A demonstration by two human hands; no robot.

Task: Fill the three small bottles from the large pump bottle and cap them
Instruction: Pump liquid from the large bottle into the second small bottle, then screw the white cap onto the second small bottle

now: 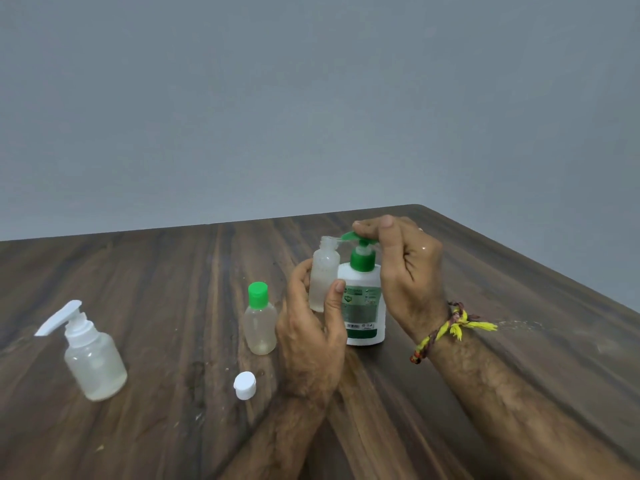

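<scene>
The large white pump bottle (363, 303) with a green pump head stands on the dark wooden table (173, 289). My right hand (405, 268) rests on top of the green pump, its fingers pressing the head. My left hand (311, 327) holds a small uncapped clear bottle (323, 271) upright, its mouth right under the pump spout; some clear liquid shows inside. A small clear bottle with a green cap (259, 320) stands just left of my left hand. A loose white flip cap (244, 385) lies in front of it.
A clear bottle with a white pump top (91, 358) stands at the left of the table. The table's far edge and its right corner run behind the bottles. A grey wall rises beyond.
</scene>
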